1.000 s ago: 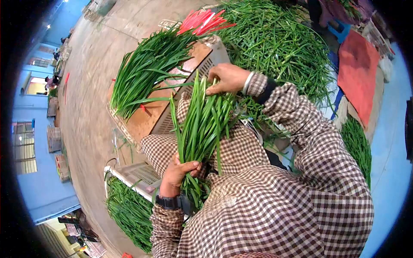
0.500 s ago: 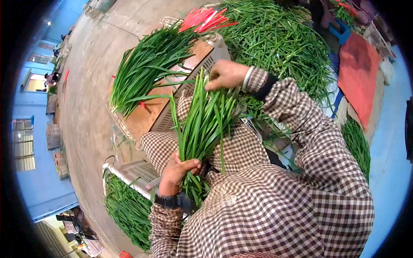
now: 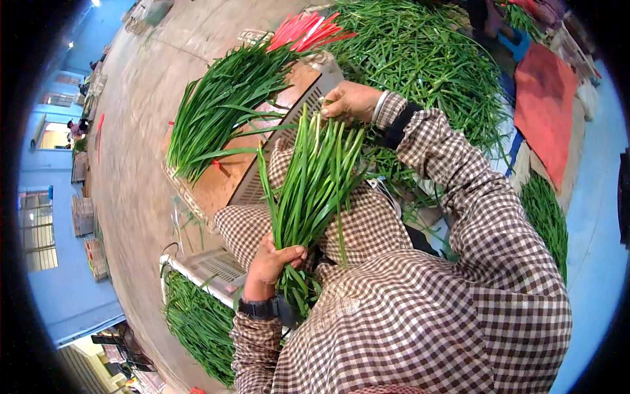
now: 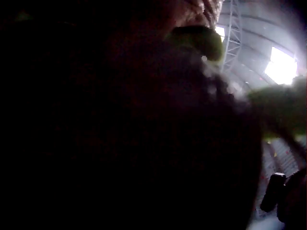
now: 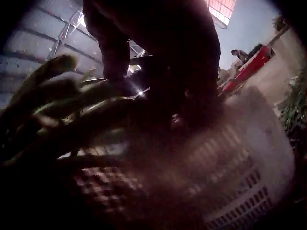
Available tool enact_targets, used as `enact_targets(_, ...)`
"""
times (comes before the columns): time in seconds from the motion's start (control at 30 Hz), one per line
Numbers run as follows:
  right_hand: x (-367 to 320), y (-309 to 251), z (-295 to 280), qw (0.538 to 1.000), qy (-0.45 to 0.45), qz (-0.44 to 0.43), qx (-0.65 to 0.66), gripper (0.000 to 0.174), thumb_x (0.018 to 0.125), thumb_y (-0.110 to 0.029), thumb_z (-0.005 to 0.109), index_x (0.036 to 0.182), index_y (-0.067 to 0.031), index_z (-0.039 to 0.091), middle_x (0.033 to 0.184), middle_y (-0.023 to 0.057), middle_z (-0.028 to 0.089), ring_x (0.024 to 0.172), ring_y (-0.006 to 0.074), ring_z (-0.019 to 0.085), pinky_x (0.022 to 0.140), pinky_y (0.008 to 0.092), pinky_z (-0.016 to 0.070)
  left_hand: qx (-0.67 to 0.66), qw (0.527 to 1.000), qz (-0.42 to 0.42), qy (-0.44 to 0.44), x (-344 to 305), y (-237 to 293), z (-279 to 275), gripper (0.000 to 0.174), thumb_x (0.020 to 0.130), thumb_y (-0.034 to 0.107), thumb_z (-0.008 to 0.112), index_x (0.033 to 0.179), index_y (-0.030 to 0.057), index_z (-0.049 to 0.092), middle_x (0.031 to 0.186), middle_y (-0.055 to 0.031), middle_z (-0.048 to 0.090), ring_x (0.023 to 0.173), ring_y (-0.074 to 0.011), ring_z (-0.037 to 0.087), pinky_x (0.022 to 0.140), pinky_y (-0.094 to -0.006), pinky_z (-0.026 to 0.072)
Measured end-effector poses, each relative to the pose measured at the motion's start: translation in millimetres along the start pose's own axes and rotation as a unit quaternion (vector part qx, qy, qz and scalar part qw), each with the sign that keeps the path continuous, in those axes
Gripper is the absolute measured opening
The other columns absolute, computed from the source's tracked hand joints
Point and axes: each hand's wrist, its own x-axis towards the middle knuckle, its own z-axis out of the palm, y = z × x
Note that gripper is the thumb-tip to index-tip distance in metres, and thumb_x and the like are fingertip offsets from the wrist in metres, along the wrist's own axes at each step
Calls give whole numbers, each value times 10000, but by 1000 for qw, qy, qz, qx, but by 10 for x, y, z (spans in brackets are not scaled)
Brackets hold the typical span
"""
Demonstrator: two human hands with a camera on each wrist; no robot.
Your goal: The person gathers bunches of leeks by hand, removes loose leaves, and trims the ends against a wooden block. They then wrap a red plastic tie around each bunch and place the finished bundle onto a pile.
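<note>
A loose bunch of garlic chives [image 3: 308,180] is gripped low down by my left hand [image 3: 270,262], thumb across the leaves. Its pale stem ends point up and away, and leaf tips droop below the fist. Just beyond the stem ends, my right hand [image 3: 354,103] has thumb and fingers together, pinching what looks like a small scrap of chive. The right wrist view shows that hand dark, with chive stems [image 5: 62,103] beside its fingertips. The left wrist view is mostly black, with a blurred green piece [image 4: 204,43] near the top.
A bundle of chives [image 3: 226,108] lies on a board [image 3: 226,174] over a plastic crate [image 3: 331,75], red strips [image 3: 307,31] behind it. A large chive heap [image 3: 420,72] stands ahead right. Another crate [image 3: 213,262] and more chives [image 3: 193,322] are at lower left.
The right hand first has its fingers among the stem ends, then lifts up and slightly right, off the bunch. The stem ends now show uncovered. The left hand keeps its grip in place.
</note>
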Motion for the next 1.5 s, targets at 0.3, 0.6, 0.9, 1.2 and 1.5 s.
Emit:
enact_targets(0.3, -73, -185, -660, 886, 259, 112, -369, 266, 809, -218, 659, 948, 9, 657, 826, 150, 624, 727, 188, 604, 660, 356, 492, 22, 1000, 3, 5, -13, -35, -47, 318, 728, -31, 651, 1018, -10, 523, 686, -115, 592, 495, -138, 515, 410, -224, 392)
enact_targets(0.6, 252, -9, -92, 963, -108, 28, -244, 426, 763, -95, 620, 1175, -4, 561, 957, 79, 659, 779, 108, 600, 667, 269, 499, 20, 1000, -11, -15, -6, 10, -97, 288, 738, -29, 670, 994, -19, 540, 703, -108, 610, 526, -134, 543, 448, -224, 426)
enact_targets(0.9, -171, -134, -325, 930, 178, -164, -276, 202, 814, -106, 566, 938, 41, 628, 687, 62, 614, 548, 110, 574, 534, 262, 484, -82, 996, -23, -39, -27, -17, -81, 342, 747, -61, 627, 1068, -27, 513, 703, -148, 589, 500, -160, 507, 409, -231, 385)
enact_targets(1.2, -690, -89, 784, 806, 37, -376, -456, 188, 724, -72, 681, 895, -98, 607, 995, 56, 555, 844, 224, 585, 744, 319, 495, -120, 987, -14, -110, -38, -55, -28, 386, 761, -11, 618, 1112, -35, 460, 664, -135, 544, 469, -150, 468, 409, -251, 370)
enact_targets(1.5, -287, -175, 158, 962, 208, -126, 123, 160, 899, -106, 529, 963, 35, 567, 805, 121, 643, 625, 124, 616, 485, 170, 464, -131, 985, -7, -116, -7, -134, -44, 382, 782, 28, 603, 1111, -63, 432, 601, -115, 511, 447, -130, 453, 391, -247, 342)
